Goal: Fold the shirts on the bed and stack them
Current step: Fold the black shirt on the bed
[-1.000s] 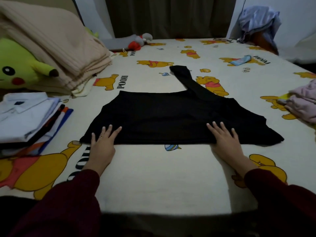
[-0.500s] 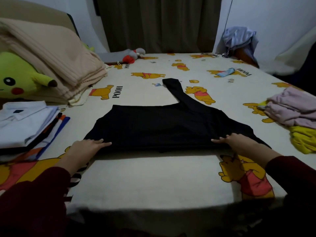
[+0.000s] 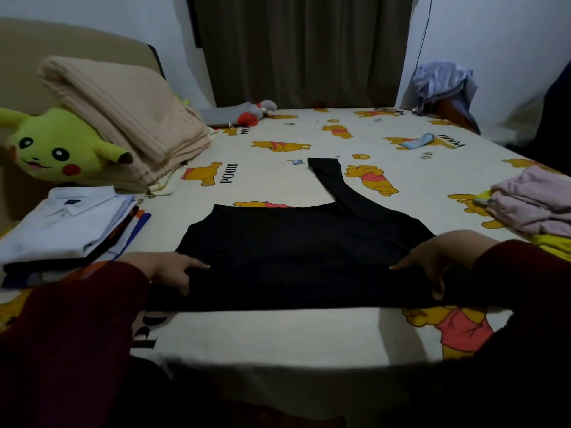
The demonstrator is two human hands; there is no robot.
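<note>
A black shirt (image 3: 296,251) lies partly folded across the middle of the bed (image 3: 278,335), one sleeve stretched away toward the far side. My left hand (image 3: 168,268) grips its near left edge, thumb under the cloth. At the near right edge my right hand (image 3: 438,261) pinches the fabric the same way. The near edge is lifted a little off the sheet. A stack of folded shirts (image 3: 68,230), a white collared one on top, sits at the left.
A yellow plush toy (image 3: 58,146) and a folded beige blanket (image 3: 129,118) lie at the back left. Pink and yellow unfolded clothes (image 3: 537,211) are heaped at the right. A small grey and red toy (image 3: 253,112) and a blue garment (image 3: 445,81) sit near the far edge.
Both hands went from lying flat on the shirt's near edge to gripping it at the two sides, and the near edge has risen toward me.
</note>
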